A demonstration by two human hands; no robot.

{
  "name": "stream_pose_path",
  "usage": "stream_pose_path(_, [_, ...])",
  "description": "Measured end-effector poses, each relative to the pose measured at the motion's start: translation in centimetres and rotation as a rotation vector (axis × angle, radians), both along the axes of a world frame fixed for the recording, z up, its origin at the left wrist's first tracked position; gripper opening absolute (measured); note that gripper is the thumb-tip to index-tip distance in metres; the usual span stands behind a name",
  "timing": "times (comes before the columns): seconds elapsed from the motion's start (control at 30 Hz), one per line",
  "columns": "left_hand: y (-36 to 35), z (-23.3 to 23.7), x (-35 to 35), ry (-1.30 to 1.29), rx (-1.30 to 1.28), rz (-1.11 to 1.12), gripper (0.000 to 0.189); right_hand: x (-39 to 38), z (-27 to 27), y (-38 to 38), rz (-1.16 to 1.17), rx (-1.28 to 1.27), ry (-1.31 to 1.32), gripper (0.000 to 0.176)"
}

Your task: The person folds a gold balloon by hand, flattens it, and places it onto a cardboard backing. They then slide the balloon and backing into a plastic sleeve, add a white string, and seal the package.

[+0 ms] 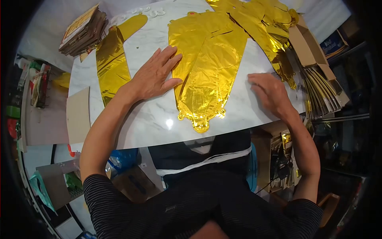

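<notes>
A flat gold foil balloon (211,67) lies on the white marbled table (151,123), its narrow tabbed end toward me. My left hand (154,75) rests flat with fingers stretched out, the fingertips touching the balloon's left edge. To the right of the balloon, my right hand (268,92) hovers over or rests on the table, apart from the foil. Its fingers are loosely bent and partly hidden, and I make out nothing held in them. Another gold foil piece (111,59), folded, lies left of my left hand.
More gold foil balloons (266,24) are heaped at the back right. A cardboard box (306,44) and a stack of folded cardboard sleeves (324,91) line the right edge. Stacked cardboard (83,30) stands back left, near white rings (155,13). A beige card (78,115) sits at the left edge.
</notes>
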State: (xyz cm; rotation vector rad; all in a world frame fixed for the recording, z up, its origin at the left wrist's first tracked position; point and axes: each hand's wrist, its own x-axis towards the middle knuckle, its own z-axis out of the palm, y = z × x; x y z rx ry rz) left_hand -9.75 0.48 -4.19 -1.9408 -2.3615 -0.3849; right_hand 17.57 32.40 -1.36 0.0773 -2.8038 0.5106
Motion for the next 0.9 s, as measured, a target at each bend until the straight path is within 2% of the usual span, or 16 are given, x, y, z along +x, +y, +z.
stream_pose_path(0.03, [0.1, 0.0, 0.0, 0.009, -0.001, -0.002, 0.073, -0.7, -0.3, 0.5, -0.099, -0.008, -0.015, 0.027])
stream_pose_path(0.07, [0.1, -0.1, 0.1, 0.009, -0.006, 0.006, 0.073, -1.7, -0.2, 0.9, -0.102, -0.009, -0.007, 0.027])
stream_pose_path(0.13, [0.1, -0.2, 0.0, 0.014, -0.009, 0.016, 0.074, -4.5, 0.1, 1.6, -0.434, -0.594, -0.238, 0.028])
stream_pose_path(0.17, [0.1, -0.2, 0.0, 0.001, -0.012, 0.020, 0.074, -5.9, 0.1, 2.2, -0.429, -0.594, -0.233, 0.028])
stream_pose_path(0.23, [0.1, -0.1, 0.0, -0.006, -0.013, 0.026, 0.074, -8.6, -0.3, 3.3, -0.535, -0.881, -0.257, 0.033])
stream_pose_path(0.33, [0.0, -0.1, 0.1, -0.009, -0.021, 0.029, 0.074, -11.9, -0.5, 4.2, -0.572, -0.901, -0.233, 0.034])
stream_pose_path(0.4, [0.1, -0.1, 0.2, -0.018, -0.018, 0.031, 0.075, -13.4, -0.7, 4.2, -0.578, -0.883, -0.193, 0.037])
stream_pose_path(0.47, [0.1, -0.3, 0.2, -0.009, -0.013, 0.033, 0.075, -14.7, -0.8, 4.7, -0.529, -0.754, -0.323, 0.034])
stream_pose_path(0.5, [0.1, -0.3, 0.2, -0.007, -0.011, 0.034, 0.075, -15.4, -1.3, 5.1, -0.526, -0.754, -0.323, 0.034])
stream_pose_path(0.6, [0.2, -0.5, 0.3, -0.009, -0.010, 0.052, 0.076, -16.6, -2.0, 5.4, -0.544, -0.546, -0.256, 0.038])
stream_pose_path(0.67, [0.3, -0.6, 0.5, -0.012, -0.017, 0.066, 0.075, -17.0, -1.7, 5.5, -0.725, -0.065, 0.018, 0.052])
stream_pose_path(0.7, [0.3, -0.6, 0.5, -0.017, -0.024, 0.072, 0.075, -17.4, -1.1, 5.9, -0.722, -0.066, 0.017, 0.052])
stream_pose_path(0.77, [0.4, -0.8, 0.7, -0.013, -0.015, 0.079, 0.076, -18.1, -0.2, 7.4, -0.772, -0.124, -0.311, 0.059])
stream_pose_path(0.8, [0.4, -0.9, 0.7, -0.009, -0.006, 0.085, 0.076, -18.1, -0.8, 7.7, -0.771, -0.125, -0.313, 0.059])
stream_pose_path(0.83, [0.4, -0.9, 0.8, -0.010, -0.007, 0.084, 0.076, -18.1, -1.7, 7.8, -0.766, -0.082, -0.270, 0.049])
stream_pose_path(0.9, [0.5, -0.9, 0.9, -0.006, -0.008, 0.096, 0.076, -18.0, -2.1, 7.8, -0.762, -0.039, -0.229, 0.049])
